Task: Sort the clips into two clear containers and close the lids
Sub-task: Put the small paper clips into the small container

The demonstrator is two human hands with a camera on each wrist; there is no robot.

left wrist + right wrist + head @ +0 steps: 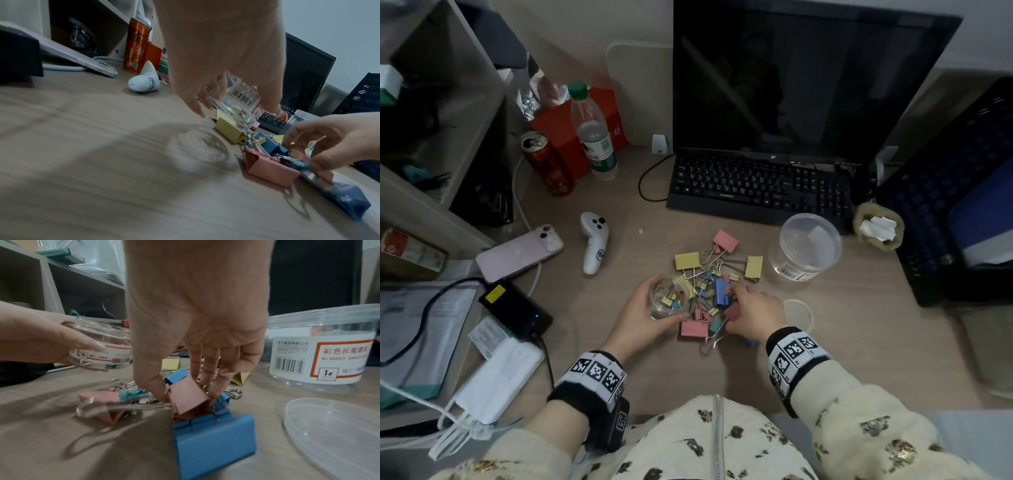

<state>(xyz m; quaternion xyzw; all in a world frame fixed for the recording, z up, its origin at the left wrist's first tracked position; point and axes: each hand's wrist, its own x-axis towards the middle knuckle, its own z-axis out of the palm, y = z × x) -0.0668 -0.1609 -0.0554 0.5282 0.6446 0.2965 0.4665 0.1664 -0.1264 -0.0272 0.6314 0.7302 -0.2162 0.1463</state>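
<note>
Binder clips [709, 287] on my desk [842, 342]: pink, yellow, blue, a few teal, all with silver wire handles. Small container [666, 298] is clear, label white with a red stripe. Large container [804, 246] clear too, white label with red-orange border and black barcode. Its lid [337, 431] is translucent white. My wristbands [794, 353] are black-and-white square markers. Sleeves [876, 435] are cream with dark brown spots.

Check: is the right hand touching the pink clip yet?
Touching. The right wrist view shows the right hand with thumb and fingers pinching the pink clip from both sides.
</note>
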